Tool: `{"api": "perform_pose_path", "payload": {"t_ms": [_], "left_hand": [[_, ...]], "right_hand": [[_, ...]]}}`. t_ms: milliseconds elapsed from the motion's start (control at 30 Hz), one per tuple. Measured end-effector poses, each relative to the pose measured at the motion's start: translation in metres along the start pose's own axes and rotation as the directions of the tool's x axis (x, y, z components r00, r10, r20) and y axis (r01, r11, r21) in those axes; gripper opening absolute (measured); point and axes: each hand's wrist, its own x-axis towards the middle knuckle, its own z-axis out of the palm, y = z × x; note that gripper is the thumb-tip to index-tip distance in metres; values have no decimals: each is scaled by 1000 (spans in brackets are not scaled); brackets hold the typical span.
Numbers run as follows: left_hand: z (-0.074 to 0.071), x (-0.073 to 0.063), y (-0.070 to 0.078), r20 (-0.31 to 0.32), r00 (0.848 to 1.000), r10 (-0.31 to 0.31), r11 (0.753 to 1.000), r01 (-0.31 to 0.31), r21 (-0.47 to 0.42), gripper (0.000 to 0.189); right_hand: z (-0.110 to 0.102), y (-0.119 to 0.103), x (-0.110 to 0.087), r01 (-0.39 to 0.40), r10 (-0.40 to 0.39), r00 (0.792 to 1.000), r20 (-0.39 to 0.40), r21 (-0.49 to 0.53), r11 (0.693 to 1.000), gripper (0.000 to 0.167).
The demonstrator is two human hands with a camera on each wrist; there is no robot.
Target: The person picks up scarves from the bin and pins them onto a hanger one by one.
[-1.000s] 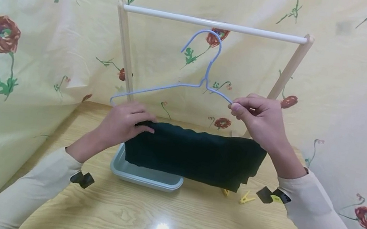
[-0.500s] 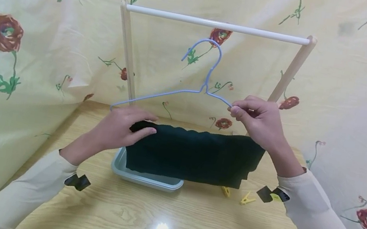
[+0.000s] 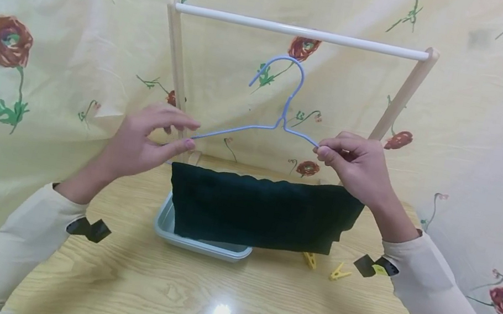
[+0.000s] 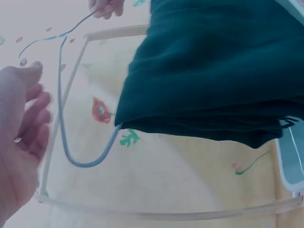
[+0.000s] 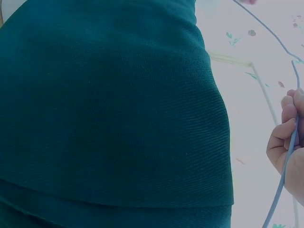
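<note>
In the head view my right hand (image 3: 356,164) pinches the right arm of a blue clothes hanger (image 3: 262,126) between thumb and fingers. Its hook points up, in front of the rack. A folded dark green cloth (image 3: 257,211) hangs over the hanger's lower bar; in the left wrist view the bar's bent end (image 4: 85,164) sticks out past the cloth. My left hand (image 3: 146,138) is at the hanger's left shoulder, fingers spread and thumb apart. The left wrist view shows that hand (image 4: 21,118) beside the wire, with nothing in its grasp.
A rack with a white rail (image 3: 304,32) and wooden legs stands behind the hanger. Partly covered by the cloth, a pale blue basin (image 3: 202,249) sits on the wooden table (image 3: 147,290). Two yellow clothespins (image 3: 339,272) lie to its right. Flowered fabric (image 3: 100,40) surrounds the table.
My left hand has let go of the cloth's upper left corner and moved up and left to the hanger's left shoulder. The hanger dropped slightly early on; my right hand keeps its pinch.
</note>
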Motion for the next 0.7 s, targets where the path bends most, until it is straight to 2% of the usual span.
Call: {"api": "perform_pose_path", "payload": {"t_ms": [67, 133, 300, 433, 500, 600, 700], "left_hand": [[-3, 4, -4, 49, 996, -68, 997, 69, -25, 27], [-5, 7, -8, 107, 986, -129, 989, 136, -63, 33], [-6, 13, -13, 222, 952, -212, 960, 246, -134, 27], [-5, 16, -15, 281, 928, -244, 947, 291, -136, 21], [-5, 18, -14, 293, 922, -254, 942, 304, -140, 19], [-3, 20, -13, 294, 921, -254, 939, 308, -154, 20], [0, 20, -12, 285, 928, -238, 940, 294, -172, 21]], "right_hand": [[0, 0, 0, 0, 0, 1000, 2, -4, 1000, 14], [0, 0, 1, 0, 0, 1000, 4, -2, 1000, 14], [1, 1, 1, -1, 1, 1000, 13, 2, 1000, 14], [1, 3, 2, 7, -7, 1000, 18, -4, 1000, 14], [1, 4, 2, 10, -10, 1000, 19, -4, 1000, 14], [0, 5, 3, 10, -10, 1000, 19, -4, 1000, 13], [0, 5, 4, 6, -6, 1000, 18, -6, 1000, 14]]}}
